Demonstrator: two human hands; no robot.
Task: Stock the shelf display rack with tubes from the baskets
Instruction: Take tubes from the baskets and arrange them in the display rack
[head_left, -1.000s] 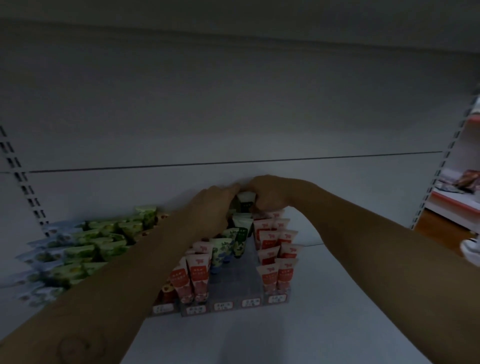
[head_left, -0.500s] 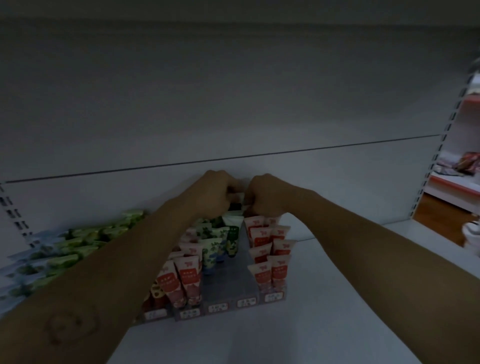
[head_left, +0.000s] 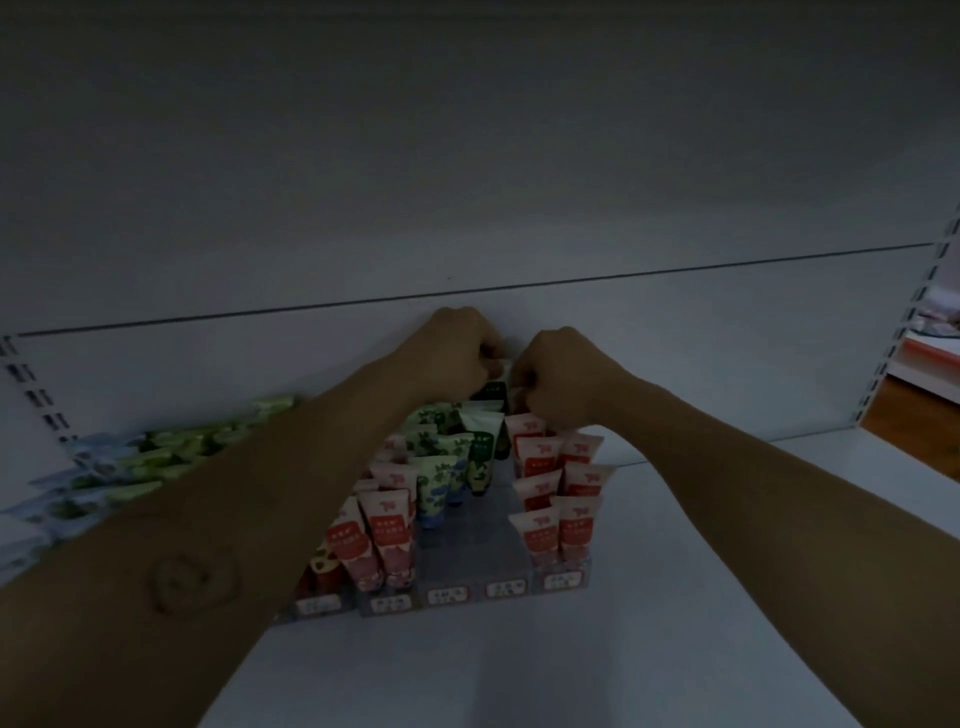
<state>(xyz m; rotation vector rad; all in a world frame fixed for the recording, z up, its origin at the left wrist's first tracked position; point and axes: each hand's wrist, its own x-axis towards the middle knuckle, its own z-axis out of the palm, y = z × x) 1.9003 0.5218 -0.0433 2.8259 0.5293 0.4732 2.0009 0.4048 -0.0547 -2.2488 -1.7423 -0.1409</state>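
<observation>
Now, head view: dim light, both bare forearms reach up and forward to the rear of a display rack.
Left hand (head_left: 451, 358): fingers curled tight, knuckles up, thumb and fingertips pinching the pale top end of a tube at the back row.
Right hand (head_left: 562, 378): also curled into a near fist, pinching the same tube end from the other side; its fingertips are mostly hidden.
Dark green tube (head_left: 493, 391): plastic, pale crimped top, upright between the two hands, at the rear of the rack's second lane from the right.
Clear stepped plastic rack (head_left: 470, 558): stands on the shelf against the back panel, white price tags along its front edge.
Red-and-white tubes (head_left: 541, 530): upright, caps down, filling the right-hand lane in pairs.
Green-and-blue floral tubes (head_left: 435, 486): in the lane just left of the dark green ones.
Pink-and-red tubes (head_left: 385, 535): left lanes, partly behind the left forearm.
Green and pale blue packets (head_left: 156, 457): heaped left of the rack.
White metal shelf (head_left: 519, 670): bears the rack.
</observation>
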